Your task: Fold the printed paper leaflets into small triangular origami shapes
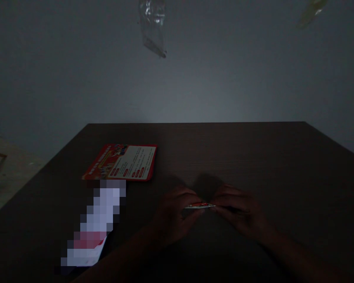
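Note:
Both hands meet just above the dark table, right of the middle. Between them is a small, thin, flat piece with red and white on it (199, 205), seen nearly edge-on, so its kind does not show. My left hand (177, 214) pinches its left side between thumb and fingers. At the other end, the fingertips of my right hand (243, 212) are closed on its right edge. Shadow darkens both hands and hides some of the fingers.
A red printed card or booklet (132, 163) lies on the table (233, 149) at the left. Nearer me is a long, bright object (97, 220), largely pixelated. Clear plastic (153, 27) hangs on the wall (224, 70) behind the table.

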The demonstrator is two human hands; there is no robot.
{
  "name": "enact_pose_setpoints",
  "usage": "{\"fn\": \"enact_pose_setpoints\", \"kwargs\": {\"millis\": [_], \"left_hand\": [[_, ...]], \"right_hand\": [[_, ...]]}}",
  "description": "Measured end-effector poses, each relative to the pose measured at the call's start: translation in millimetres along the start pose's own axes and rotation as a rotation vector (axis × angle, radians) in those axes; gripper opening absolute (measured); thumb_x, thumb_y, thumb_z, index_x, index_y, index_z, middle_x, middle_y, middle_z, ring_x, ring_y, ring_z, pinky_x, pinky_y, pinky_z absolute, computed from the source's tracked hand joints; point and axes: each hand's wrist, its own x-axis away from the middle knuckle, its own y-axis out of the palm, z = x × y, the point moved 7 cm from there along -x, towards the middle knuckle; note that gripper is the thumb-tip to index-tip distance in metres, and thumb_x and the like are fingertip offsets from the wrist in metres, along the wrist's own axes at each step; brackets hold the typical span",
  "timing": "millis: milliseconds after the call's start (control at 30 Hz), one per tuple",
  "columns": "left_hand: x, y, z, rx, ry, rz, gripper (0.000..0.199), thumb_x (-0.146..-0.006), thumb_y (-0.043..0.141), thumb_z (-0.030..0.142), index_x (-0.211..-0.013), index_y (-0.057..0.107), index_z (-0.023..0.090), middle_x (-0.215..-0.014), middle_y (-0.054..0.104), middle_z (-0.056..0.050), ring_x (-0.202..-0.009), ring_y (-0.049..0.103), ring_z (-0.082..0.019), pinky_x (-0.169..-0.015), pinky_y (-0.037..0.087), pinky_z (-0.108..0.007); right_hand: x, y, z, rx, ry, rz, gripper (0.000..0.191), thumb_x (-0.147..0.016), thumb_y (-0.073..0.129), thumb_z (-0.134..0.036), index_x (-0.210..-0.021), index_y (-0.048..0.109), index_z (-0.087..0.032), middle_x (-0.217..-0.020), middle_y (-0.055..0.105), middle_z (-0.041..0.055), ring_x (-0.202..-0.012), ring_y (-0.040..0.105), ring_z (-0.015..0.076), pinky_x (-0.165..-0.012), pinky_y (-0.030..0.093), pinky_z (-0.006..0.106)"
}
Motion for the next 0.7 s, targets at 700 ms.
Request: {"fn": "enact_pose_setpoints", "kwargs": {"millis": [700], "left_hand": [[0.6,-9.6,8.7,0.079,0.181,0.135,0.004,-0.079,0.066,0.014,-0.083,0.065,0.014,-0.074,0.070,-0.004,-0.068,0.061,-0.013,-0.065,0.045,-0.025]], "right_hand": [[3.0,3.7,-0.1,-0.011,-0.037,0.036,0.023,-0.076,0.065,-0.006,-0.095,0.065,-0.019,-0.078,0.066,0.0041,-0.072,0.061,0.0160,-0.064,0.049,0.031]]}}
